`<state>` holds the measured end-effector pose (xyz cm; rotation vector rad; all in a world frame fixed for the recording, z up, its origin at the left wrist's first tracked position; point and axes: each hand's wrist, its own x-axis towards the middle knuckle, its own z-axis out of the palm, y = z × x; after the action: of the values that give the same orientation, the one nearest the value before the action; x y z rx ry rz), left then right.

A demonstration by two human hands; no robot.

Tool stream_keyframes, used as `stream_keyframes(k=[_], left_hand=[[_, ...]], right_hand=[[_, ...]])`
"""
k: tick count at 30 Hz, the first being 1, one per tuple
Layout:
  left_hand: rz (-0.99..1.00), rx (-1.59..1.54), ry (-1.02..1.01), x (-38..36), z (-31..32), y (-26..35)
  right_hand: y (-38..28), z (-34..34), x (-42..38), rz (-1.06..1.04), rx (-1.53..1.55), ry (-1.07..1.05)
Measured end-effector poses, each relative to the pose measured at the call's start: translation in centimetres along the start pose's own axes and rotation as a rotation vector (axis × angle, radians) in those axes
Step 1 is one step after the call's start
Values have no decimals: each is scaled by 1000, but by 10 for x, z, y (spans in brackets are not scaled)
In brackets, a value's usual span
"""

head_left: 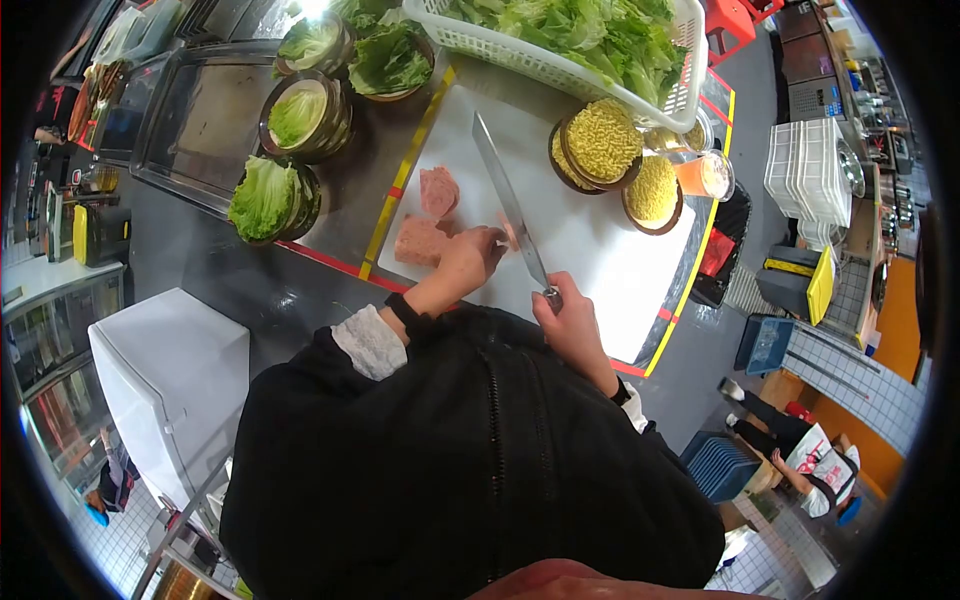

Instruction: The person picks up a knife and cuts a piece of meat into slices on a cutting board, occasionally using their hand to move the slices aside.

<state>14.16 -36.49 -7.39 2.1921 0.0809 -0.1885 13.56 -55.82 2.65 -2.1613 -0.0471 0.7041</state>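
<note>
My right hand (571, 318) grips the handle of a long kitchen knife (506, 187), its blade slanting up and left over the white cutting board (625, 290). My left hand (470, 262) is closed, fingertips bent down at a thin pink piece of luncheon meat (508, 231) right beside the blade; the fingers partly hide what they grip. A larger block of luncheon meat (420, 242) lies by my left wrist, and another chunk (438, 192) sits just above it on the board.
Bowls of dry noodle cakes (602, 140) and a cup of orange liquid (713, 176) stand at the board's right. A white basket (560, 72) of lettuce is at the back. Stacked bowls with lettuce (268, 198) and a metal tray (205, 118) are left. A person (805, 460) is far right.
</note>
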Motion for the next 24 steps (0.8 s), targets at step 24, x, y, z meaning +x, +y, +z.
stream_keyframes(k=[24], left_hand=[[-4,63,-41,1,4,-4]], right_hand=[[3,2,2,27,-13,-20]])
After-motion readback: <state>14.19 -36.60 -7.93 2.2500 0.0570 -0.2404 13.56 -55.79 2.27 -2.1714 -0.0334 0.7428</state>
